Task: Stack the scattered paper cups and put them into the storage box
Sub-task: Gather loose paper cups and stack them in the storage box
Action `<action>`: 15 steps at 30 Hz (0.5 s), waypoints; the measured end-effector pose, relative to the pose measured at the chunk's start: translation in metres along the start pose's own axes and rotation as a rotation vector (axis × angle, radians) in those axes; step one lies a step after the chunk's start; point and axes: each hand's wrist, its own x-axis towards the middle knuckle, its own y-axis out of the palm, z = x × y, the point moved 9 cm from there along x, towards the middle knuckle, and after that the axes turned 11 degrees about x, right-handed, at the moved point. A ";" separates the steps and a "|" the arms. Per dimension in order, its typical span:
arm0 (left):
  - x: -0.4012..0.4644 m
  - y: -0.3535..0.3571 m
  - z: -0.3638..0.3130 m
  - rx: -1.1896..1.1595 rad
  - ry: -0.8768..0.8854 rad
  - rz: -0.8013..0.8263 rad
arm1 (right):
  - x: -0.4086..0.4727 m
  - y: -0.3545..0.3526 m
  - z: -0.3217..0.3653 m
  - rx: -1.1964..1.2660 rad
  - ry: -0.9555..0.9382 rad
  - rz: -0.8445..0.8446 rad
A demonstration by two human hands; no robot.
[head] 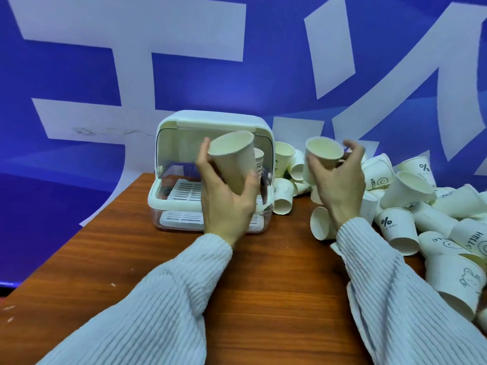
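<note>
Head view shows one paper cup [234,159] gripped in the left hand [226,204], mouth tilted toward the camera, and a second cup [322,156] clasped by the right hand [340,180]. Behind the left hand stands the open storage box [184,164] with a cup stack [259,162] inside; right of the right hand, loose cups [421,214] litter the wooden table [263,285].
</note>
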 end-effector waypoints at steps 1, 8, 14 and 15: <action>0.008 -0.008 0.002 -0.028 -0.020 -0.051 | -0.002 0.003 0.016 0.152 -0.013 -0.004; 0.036 -0.037 0.020 -0.148 -0.121 -0.211 | -0.016 0.081 0.086 0.398 -0.068 0.226; 0.036 -0.033 0.028 -0.136 -0.130 -0.205 | -0.022 0.125 0.076 0.126 -0.036 0.411; 0.035 -0.031 0.028 -0.122 -0.131 -0.201 | -0.024 0.128 0.076 0.076 -0.043 0.446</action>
